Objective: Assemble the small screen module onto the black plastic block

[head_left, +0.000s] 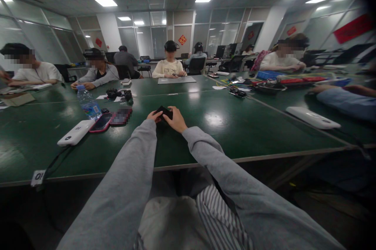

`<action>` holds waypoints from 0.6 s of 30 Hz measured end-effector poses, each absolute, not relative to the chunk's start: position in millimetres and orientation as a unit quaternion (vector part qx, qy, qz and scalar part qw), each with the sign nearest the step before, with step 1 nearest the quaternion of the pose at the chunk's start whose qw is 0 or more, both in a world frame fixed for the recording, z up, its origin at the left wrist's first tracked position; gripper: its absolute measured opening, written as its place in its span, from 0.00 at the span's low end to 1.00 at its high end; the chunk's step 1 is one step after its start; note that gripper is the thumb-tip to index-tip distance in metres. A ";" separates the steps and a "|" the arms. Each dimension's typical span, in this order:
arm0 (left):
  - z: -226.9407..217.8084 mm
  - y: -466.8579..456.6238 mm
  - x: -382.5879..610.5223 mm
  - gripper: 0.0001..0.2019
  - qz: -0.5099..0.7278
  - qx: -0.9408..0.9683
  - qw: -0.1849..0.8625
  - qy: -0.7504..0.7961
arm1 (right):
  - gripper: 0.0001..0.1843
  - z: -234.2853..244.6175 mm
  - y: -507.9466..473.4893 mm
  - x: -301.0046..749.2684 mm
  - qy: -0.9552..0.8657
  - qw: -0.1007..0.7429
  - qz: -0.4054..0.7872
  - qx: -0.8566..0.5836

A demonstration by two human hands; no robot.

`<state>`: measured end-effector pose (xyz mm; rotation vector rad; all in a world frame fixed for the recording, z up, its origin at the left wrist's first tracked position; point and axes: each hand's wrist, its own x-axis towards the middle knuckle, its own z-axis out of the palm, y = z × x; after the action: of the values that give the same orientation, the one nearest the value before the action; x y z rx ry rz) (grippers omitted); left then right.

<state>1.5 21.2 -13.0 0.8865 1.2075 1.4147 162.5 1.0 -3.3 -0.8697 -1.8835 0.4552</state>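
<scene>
Green table (249, 132); left hand (153, 116), right hand (177, 120) grasping black object (165, 111), long axis slanting far-left to near-right.

In my grip I see a matt-looking black rectangular object (166, 111); beneath, a glossy green tabletop (258, 134); leftward, a clear plastic bottle (88, 103).

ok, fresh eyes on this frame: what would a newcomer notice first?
Probably the small black object held by the left hand and the right hand, mid-frame over the green table. Next, left of the hands, the blue-capped bottle beside a red-edged phone. Then the red diamond sign at the back, beside the head of the person seated opposite.
</scene>
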 end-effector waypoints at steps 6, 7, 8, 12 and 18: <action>-15.3 22.4 0.9 0.24 0.588 0.380 0.521 0.489 | 0.24 -7.7 7.2 159.9 -0.742 0.513 0.211 -0.376; -15.8 22.8 0.7 0.25 0.587 0.382 0.521 0.488 | 0.23 -8.9 9.2 159.5 -0.739 0.514 0.213 -0.379; -16.1 23.1 0.5 0.25 0.586 0.383 0.521 0.489 | 0.23 -10.0 11.1 159.3 -0.737 0.514 0.215 -0.383; -16.5 23.9 -0.3 0.26 0.584 0.381 0.522 0.492 | 0.22 -13.0 17.2 159.6 -0.725 0.508 0.246 -0.395; -15.1 23.6 -2.1 0.27 0.579 0.381 0.535 0.482 | 0.25 -16.1 24.3 162.2 -0.709 0.462 0.350 -0.402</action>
<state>-2.1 23.6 -15.1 0.9084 1.1488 1.3787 162.2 24.3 -16.1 -0.9878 -1.7437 0.8607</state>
